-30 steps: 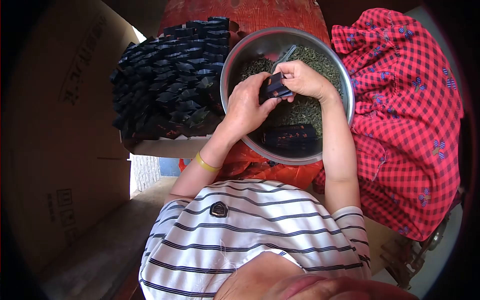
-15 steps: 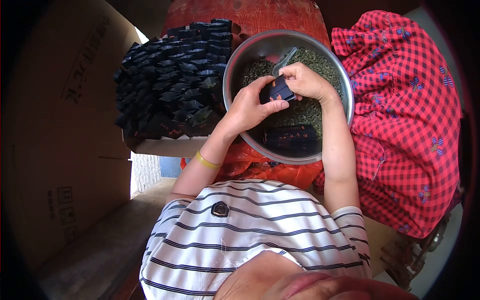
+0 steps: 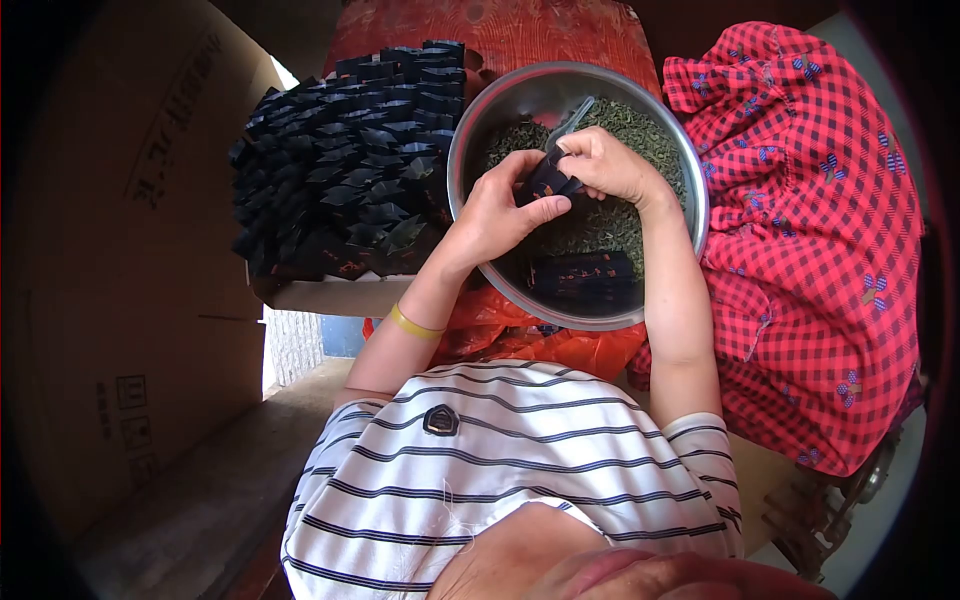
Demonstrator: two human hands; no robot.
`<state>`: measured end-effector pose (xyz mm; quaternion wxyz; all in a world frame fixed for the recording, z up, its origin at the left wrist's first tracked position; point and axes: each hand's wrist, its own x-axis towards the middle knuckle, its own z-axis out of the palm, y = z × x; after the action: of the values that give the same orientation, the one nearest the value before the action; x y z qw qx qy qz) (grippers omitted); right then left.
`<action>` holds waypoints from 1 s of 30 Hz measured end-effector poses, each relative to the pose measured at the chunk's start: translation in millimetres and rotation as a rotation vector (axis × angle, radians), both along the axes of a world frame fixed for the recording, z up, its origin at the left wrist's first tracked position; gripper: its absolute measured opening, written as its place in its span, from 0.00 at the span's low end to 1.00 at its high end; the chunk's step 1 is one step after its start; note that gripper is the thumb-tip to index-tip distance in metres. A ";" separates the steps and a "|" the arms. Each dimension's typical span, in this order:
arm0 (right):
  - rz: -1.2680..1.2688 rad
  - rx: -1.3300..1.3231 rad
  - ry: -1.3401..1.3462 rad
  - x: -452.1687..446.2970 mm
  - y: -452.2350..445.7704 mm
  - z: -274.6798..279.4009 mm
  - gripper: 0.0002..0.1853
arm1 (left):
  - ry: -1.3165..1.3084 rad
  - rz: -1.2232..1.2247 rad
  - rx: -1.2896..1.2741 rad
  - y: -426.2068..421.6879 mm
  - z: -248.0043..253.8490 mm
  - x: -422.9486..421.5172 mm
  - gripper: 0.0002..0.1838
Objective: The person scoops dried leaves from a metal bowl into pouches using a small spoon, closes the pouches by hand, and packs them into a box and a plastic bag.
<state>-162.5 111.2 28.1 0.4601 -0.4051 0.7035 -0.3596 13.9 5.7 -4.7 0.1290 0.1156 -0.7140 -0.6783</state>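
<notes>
Over a steel bowl [image 3: 698,215] of dried green tea leaves [image 3: 640,135], my left hand [image 3: 500,207] grips a small black tea packet [image 3: 548,178] with orange print. My right hand [image 3: 610,167] pinches the packet's upper right part, its fingertips partly hidden. Behind that hand, a clear scoop [image 3: 573,120] rests in the leaves. More black packets [image 3: 580,272] lie together inside the bowl near its front edge. Many similar black packets [image 3: 345,160] stand in tight rows to the left of the bowl.
A red wooden table [image 3: 520,30] carries the bowl. On the right hangs a red checked cloth [image 3: 800,240]. A large cardboard box [image 3: 120,270] stands at the far left. Orange plastic [image 3: 490,335] lies between the bowl and my body.
The packet in my hands has tilted and its flat printed face now looks narrower and more creased. My fingers have shifted slightly on it; the bowl and scoop stay put.
</notes>
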 end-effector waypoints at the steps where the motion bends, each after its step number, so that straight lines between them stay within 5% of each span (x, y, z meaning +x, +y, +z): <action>1: 0.000 0.000 0.000 0.1 0.6 1.7 0.10 | 0.024 -0.010 0.057 0.1 1.3 -0.1 0.28; 6: -0.007 -0.005 -0.034 -0.3 1.4 0.6 0.09 | 0.057 -0.017 0.133 0.4 0.0 -1.0 0.26; 19: 0.088 0.024 -0.009 1.8 0.3 -5.9 0.07 | -0.018 0.074 -0.266 5.1 7.2 5.8 0.28; 23: 0.076 0.097 0.183 -0.1 -2.8 -11.8 0.06 | -0.005 0.122 -0.430 7.9 6.5 4.8 0.28; 30: 0.079 -0.005 0.055 1.6 -0.1 -11.0 0.06 | 0.018 0.204 -0.345 11.8 10.6 5.6 0.30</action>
<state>-160.9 111.1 17.1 0.4537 -0.4434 0.6983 -0.3315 19.5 17.4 5.8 0.2215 0.1575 -0.8031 -0.5302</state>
